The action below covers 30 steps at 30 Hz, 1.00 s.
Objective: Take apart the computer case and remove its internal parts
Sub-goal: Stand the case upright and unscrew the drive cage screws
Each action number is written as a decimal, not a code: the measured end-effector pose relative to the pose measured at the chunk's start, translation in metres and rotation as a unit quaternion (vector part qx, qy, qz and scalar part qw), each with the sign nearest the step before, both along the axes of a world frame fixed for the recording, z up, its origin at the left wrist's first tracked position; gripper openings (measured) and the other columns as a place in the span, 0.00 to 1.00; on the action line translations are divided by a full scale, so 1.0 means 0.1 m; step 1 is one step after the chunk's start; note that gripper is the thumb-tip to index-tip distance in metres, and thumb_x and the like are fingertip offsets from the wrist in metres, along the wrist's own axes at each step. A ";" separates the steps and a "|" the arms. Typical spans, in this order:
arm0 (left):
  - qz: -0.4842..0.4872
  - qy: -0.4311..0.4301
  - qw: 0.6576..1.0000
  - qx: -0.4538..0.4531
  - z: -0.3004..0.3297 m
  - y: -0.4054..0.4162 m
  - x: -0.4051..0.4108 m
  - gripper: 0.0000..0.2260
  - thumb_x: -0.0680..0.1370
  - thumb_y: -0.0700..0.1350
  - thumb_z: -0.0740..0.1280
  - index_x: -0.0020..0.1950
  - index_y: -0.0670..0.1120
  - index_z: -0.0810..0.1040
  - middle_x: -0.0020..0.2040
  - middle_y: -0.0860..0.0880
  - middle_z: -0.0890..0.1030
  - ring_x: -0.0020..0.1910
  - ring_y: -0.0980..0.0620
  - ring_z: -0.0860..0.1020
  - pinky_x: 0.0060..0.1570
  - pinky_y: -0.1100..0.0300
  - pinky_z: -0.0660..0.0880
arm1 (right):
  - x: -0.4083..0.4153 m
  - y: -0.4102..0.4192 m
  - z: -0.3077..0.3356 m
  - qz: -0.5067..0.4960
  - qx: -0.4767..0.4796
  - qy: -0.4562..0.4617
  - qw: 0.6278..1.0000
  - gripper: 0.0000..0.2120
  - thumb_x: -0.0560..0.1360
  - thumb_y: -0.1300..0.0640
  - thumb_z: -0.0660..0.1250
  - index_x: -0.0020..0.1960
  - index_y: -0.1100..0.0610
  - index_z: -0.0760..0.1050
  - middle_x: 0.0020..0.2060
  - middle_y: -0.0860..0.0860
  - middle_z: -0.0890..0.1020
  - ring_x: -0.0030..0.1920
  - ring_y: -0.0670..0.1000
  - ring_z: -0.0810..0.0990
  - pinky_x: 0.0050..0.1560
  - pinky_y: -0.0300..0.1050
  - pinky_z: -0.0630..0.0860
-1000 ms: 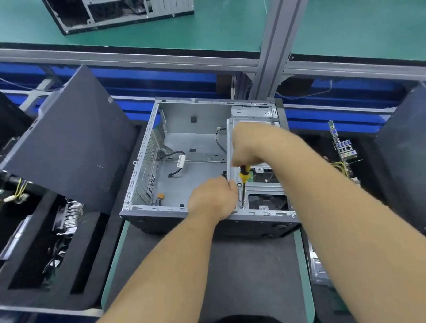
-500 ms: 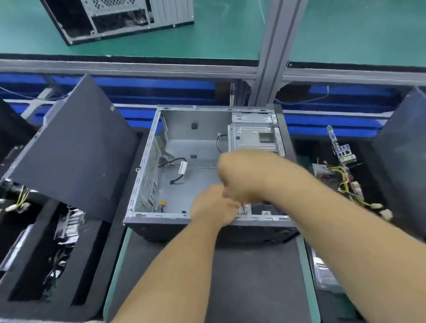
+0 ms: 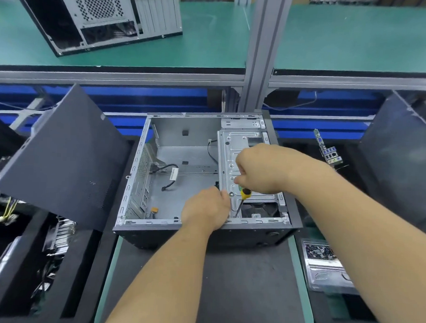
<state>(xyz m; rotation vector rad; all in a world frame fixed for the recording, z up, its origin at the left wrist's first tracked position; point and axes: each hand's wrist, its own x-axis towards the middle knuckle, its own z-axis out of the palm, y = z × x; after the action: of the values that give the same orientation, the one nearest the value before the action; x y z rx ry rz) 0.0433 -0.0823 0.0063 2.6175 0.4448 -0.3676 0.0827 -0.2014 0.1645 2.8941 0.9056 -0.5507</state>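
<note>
Computer case [image 3: 204,230] lies open; right hand [image 3: 260,168] grips screwdriver [image 3: 242,199], left hand [image 3: 205,209] fingers curled on its frame.

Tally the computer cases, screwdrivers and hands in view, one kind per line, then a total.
Computer cases: 2, the open case and the far case
Screwdrivers: 1
Hands: 2, left hand, right hand
Total: 5

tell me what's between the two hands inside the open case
In the head view, the screwdriver stands between the left hand and right hand, its tip down on the drive cage.
</note>
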 end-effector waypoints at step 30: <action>-0.004 -0.002 1.000 0.007 -0.02 0.02 0.02 0.15 0.83 0.51 0.51 0.49 0.46 0.75 0.50 0.45 0.80 0.47 0.41 0.75 0.45 0.52 0.71 | -0.10 0.01 -0.07 0.108 0.115 0.013 0.987 0.05 0.76 0.54 0.69 0.44 0.50 0.74 0.34 0.41 0.72 0.43 0.49 0.72 0.36 0.41 0.66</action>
<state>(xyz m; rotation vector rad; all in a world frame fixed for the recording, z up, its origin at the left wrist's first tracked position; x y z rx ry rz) 0.0448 -0.0804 0.0041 2.6349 0.4362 -0.3619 0.0729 -0.2003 0.1578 2.9348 1.3485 -0.4974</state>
